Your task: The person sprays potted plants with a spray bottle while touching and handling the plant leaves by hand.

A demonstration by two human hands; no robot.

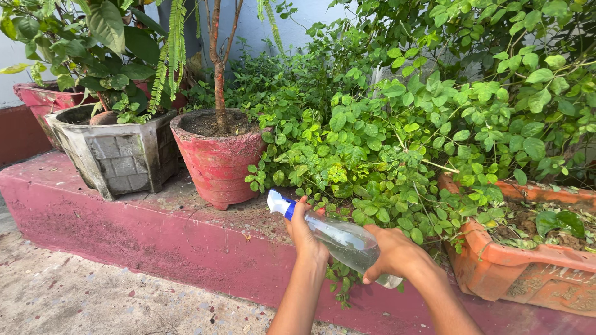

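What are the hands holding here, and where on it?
Both hold a clear spray bottle: the left hand grips its neck below the blue-and-white nozzle, the right hand grips its lower body.

One container, no labels, signs or screens

We see a single package low in the centre of the frame: a clear plastic spray bottle (344,242) with a white nozzle and blue collar, lying tilted with the nozzle toward the upper left. We find no label on its visible side. Our left hand (304,232) grips its neck and our right hand (397,254) wraps its base.
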